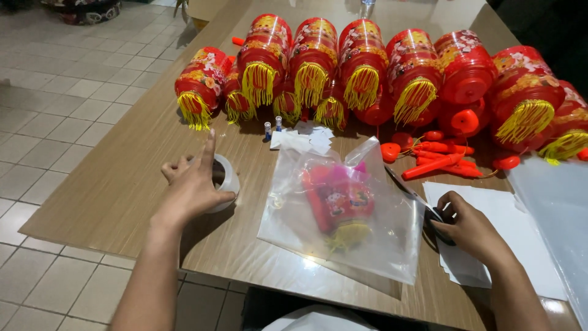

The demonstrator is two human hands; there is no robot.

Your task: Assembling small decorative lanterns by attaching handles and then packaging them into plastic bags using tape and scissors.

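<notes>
At nine o'clock on the brown wood-grain table (116, 184), the left hand (193, 184) rests over a roll of clear plastic tape (225, 179), thumb pressed to its near side and forefinger raised straight up, the other fingers curled and spread; the hand hides most of the roll. Just toward three o'clock from it lies a clear plastic bag (373, 245) holding a folded red and pink paper lantern with a yellow tassel (339, 205), its details blurred by glare on the film. Beyond the bag, at twelve o'clock, a row of red cylindrical lanterns with yellow fringes (361, 67) lies on its side, the last one cut off at the frame's edge. At four o'clock the right hand (468, 230) is closed around the black handles of a pair of scissors (407, 190), fingers together through the loops, which they mostly cover. Under that hand sits a stack of white paper sheets (520, 239).
</notes>
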